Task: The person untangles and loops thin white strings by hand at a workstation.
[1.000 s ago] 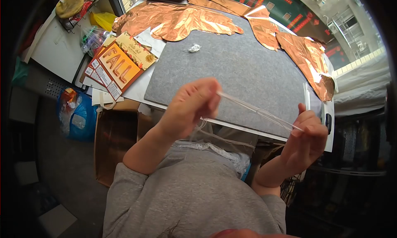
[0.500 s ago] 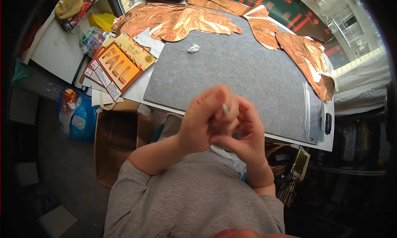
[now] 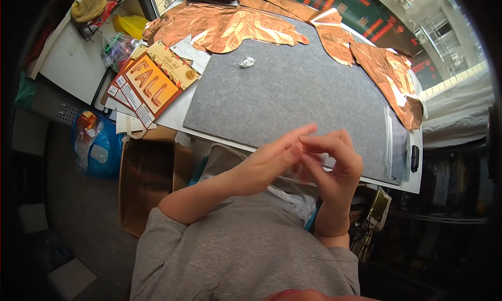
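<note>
My left hand [image 3: 269, 162] and my right hand [image 3: 334, 162] meet fingertip to fingertip just in front of the near edge of the grey felt mat [image 3: 293, 92]. They pinch a thin clear plastic strip [image 3: 312, 164] between them. It is bunched up, and the fingers hide most of it. My left fingers stretch out to the right, and my right fingers curl in over them. Both hands hover above my lap, off the mat.
Flat copper foil balloons [image 3: 225, 26] lie along the mat's far and right sides [image 3: 389, 71]. A small crumpled silver scrap [image 3: 246, 62] sits on the mat. An orange "FALL" packet [image 3: 149, 84] lies left, clear bags [image 3: 392, 144] right, and a cardboard box [image 3: 146, 180] stands on the floor.
A second ago the hands were apart with the clear strip stretched between them. They came together, and the strip is now gathered between the fingertips, slightly lower and further right.
</note>
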